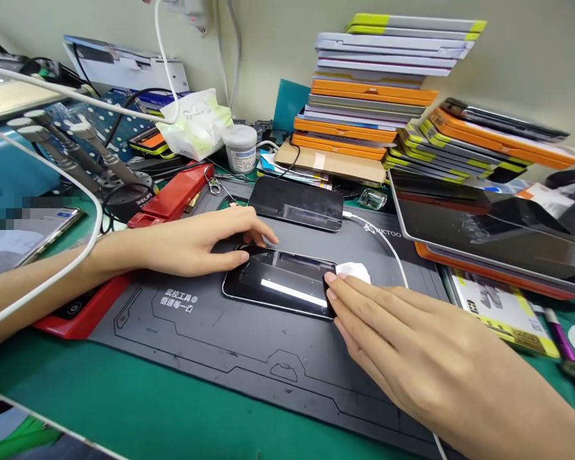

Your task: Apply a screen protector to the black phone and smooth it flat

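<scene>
A black phone (pixel 280 284) lies face up on the dark grey work mat (pixel 211 332). My left hand (pixel 196 239) rests at its left end, fingers curled over the top corner, steadying it. My right hand (pixel 402 345) lies flat at the phone's right end, fingers together, pressing a small white wipe (pixel 354 271) against the glass edge. A second black phone (pixel 296 202) lies further back on the mat with a white cable (pixel 383 239) plugged into it.
Stacks of orange, grey and yellow-edged phone boxes (pixel 364 96) stand at the back and right. A dark tray (pixel 483 230) sits to the right. A red tool (pixel 172 195), a white jar (pixel 239 147), a screwdriver holder (pixel 119 185) and cables crowd the left.
</scene>
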{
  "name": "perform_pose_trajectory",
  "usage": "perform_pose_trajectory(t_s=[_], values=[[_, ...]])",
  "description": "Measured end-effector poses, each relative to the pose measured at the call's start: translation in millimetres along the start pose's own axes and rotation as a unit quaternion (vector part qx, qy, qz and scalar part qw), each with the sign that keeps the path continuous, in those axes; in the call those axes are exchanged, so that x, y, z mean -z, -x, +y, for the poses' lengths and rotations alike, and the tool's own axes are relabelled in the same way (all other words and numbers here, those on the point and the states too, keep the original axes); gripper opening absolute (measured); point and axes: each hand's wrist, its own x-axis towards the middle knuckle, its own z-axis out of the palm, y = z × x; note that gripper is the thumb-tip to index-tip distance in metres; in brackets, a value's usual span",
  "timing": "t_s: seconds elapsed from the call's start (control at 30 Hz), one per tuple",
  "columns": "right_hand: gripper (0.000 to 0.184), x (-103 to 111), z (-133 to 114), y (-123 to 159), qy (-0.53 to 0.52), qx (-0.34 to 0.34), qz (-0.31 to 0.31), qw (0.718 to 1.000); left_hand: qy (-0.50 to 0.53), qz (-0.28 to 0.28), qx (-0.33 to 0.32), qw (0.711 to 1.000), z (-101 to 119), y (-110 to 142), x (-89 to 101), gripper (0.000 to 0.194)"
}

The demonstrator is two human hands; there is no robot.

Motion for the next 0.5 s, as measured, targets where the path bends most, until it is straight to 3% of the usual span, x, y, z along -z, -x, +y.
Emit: perform_pose_trajectory(t_s=[0.23, 0.5], values=[[0.034, 0, -1, -2, -0.044, -0.007, 0.031, 0.999, -0.046, 0.029, -0.020, 0.998, 5, -2, 2.7, 0.030], [0.044, -14, -12, 7, -0.028, -0.032, 0.042, 0.998, -0.066, 0.092, -0.023, 0.993, 7, 1, 6.8, 0.031]])
